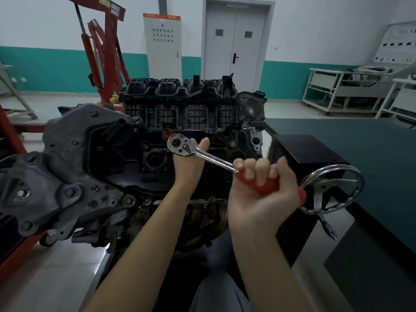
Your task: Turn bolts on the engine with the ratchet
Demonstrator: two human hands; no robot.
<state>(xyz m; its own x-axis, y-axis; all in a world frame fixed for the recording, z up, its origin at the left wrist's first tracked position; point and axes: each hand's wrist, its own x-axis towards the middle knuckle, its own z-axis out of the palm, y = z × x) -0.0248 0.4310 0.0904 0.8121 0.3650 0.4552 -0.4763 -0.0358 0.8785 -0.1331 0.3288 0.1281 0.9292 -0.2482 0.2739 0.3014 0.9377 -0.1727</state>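
Ratchet (202, 154) over engine (139, 154), handwheel (333, 190) right.

An auto workshop: a mounted engine (180, 136), red engine hoist (105, 55), and parts racks (342, 91).

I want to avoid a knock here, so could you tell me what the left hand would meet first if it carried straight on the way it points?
Probably the engine. The left hand points up and away beneath the ratchet head, with the black intake manifold beyond; depth from one view is uncertain.
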